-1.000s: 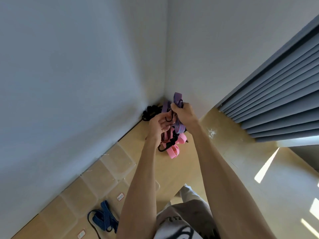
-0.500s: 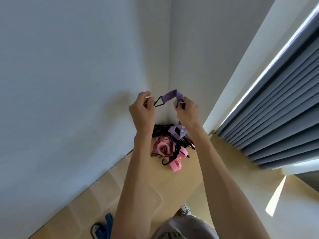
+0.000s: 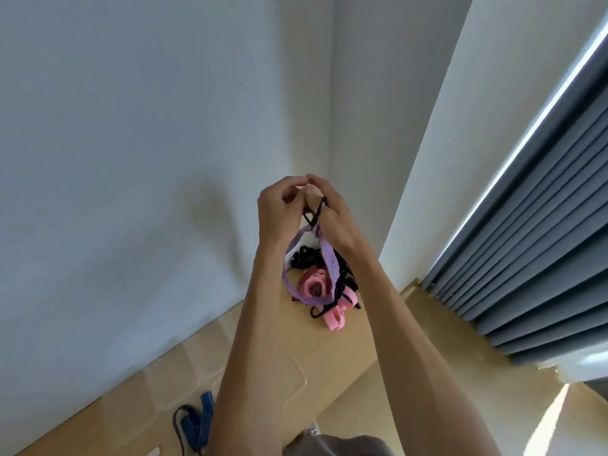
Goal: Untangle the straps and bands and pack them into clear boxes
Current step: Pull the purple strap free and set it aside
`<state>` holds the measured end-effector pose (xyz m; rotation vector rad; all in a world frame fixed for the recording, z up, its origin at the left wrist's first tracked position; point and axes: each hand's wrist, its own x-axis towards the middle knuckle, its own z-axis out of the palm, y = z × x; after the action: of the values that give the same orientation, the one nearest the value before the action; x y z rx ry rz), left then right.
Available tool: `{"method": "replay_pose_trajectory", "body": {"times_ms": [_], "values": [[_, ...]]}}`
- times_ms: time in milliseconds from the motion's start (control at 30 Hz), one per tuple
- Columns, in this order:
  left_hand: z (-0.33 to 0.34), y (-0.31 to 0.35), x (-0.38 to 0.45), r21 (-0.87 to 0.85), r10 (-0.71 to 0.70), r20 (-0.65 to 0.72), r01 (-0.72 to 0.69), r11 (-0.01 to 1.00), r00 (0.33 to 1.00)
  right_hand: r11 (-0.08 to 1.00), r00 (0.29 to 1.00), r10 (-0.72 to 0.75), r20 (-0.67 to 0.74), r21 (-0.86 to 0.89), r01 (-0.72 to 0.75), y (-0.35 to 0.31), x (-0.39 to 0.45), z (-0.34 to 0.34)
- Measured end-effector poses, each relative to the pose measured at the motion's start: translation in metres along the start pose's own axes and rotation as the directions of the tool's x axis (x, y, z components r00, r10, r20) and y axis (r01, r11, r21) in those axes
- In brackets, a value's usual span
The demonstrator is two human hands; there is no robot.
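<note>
Both hands have come together since a moment ago, the left hand (image 3: 279,209) and right hand (image 3: 332,212) pinching the purple strap's (image 3: 330,261) ends so its loop hangs free above the tangled pile (image 3: 325,291) in the worktop's far corner, probably to fold it.

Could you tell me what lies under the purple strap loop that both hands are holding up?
Under the purple strap, a tangle of pink bands and black cords lies on the floor; the forearms hide its edges.

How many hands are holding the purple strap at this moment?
2. The left hand and the right hand meet above the pile, both pinching the top ends of the purple strap, which hangs down as a loop between them.
</note>
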<state>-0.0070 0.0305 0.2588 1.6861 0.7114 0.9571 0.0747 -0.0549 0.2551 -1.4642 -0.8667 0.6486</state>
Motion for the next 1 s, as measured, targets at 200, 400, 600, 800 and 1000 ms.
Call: {"method": "replay_pose_trajectory", "body": {"times_ms": [200, 400, 600, 800, 1000], "values": [[0.001, 0.007, -0.059, -0.313, -0.180, -0.162, 0.122, 0.942, 0.970, 0.994, 0.999, 0.052, -0.015, -0.092, -0.053, -0.010, -0.027, -0.006], [0.036, -0.030, -0.157, -0.070, -0.314, 0.420, 0.376, 0.924, 0.851, 0.928, 0.981, 0.190, -0.029, 0.331, -0.170, -0.011, -0.057, -0.016], [0.025, -0.041, -0.183, -0.168, -0.452, 0.167, 0.476, 0.863, 0.877, 0.750, 0.790, 0.578, -0.204, 0.515, -0.415, 0.036, -0.099, -0.051], [0.010, -0.030, -0.188, -0.041, -0.518, 0.136, 0.528, 0.848, 0.844, 0.468, 0.570, 0.791, 0.224, 0.379, -0.798, 0.093, -0.153, -0.039], [-0.027, -0.016, -0.186, 0.562, -0.439, 0.102, 0.313, 0.765, 0.893, 0.816, 0.823, 0.568, 0.013, -0.140, -0.561, 0.090, -0.161, -0.013]]}}
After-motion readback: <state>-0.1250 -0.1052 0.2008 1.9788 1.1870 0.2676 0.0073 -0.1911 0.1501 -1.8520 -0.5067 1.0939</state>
